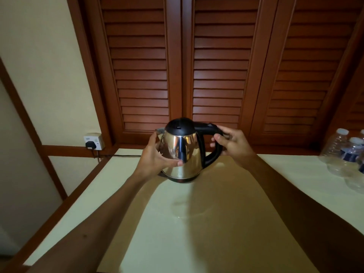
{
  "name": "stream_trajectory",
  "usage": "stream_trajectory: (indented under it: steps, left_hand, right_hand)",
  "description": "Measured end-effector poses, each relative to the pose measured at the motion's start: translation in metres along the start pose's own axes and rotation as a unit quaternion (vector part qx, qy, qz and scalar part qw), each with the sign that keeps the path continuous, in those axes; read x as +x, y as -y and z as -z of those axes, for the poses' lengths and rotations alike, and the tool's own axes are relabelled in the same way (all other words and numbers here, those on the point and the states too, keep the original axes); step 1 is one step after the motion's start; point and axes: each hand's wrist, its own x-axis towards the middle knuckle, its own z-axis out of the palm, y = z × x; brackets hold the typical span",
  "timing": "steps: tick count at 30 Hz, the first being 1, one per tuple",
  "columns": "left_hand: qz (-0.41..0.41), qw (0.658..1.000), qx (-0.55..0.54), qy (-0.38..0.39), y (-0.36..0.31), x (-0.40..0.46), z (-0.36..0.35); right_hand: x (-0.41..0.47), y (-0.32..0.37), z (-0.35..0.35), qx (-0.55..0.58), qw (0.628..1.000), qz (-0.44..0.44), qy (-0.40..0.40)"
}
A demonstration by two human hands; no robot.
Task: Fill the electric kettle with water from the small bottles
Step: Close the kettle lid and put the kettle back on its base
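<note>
Steel kettle [182, 154]: left hand [157, 154] cups its body, right hand [232, 144] grips handle.

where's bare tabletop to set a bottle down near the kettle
Bare tabletop lies in front of the kettle, between the two forearms, and left of it toward the wall socket. The right edge is crowded with water bottles.
</note>
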Motion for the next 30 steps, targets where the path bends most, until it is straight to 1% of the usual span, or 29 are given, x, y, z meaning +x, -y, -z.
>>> stream_trajectory:
  steps: [6,12,16,21,30]
  left_hand:
    - [-0.036,0.999,0.009,-0.004,0.010,0.031,0.042]
    - [-0.053,0.999,0.009,0.001,0.032,0.059,0.061]
    - [-0.043,0.999,-0.007,0.007,0.047,0.074,0.060]
    - [-0.007,0.998,-0.054,0.017,0.069,0.088,0.049]
    - [-0.028,0.996,-0.080,0.020,0.082,0.100,0.043]
  right_hand:
    - [0.037,0.002,-0.037,0.004,1.000,0.006,-0.009]
    - [0.064,-0.009,-0.061,0.002,0.999,-0.011,-0.040]
    - [0.076,-0.020,-0.064,-0.016,0.999,-0.024,-0.041]
    - [0.087,-0.031,-0.062,-0.028,0.998,-0.040,-0.035]
    - [0.098,-0.046,-0.053,-0.002,0.999,-0.042,-0.013]
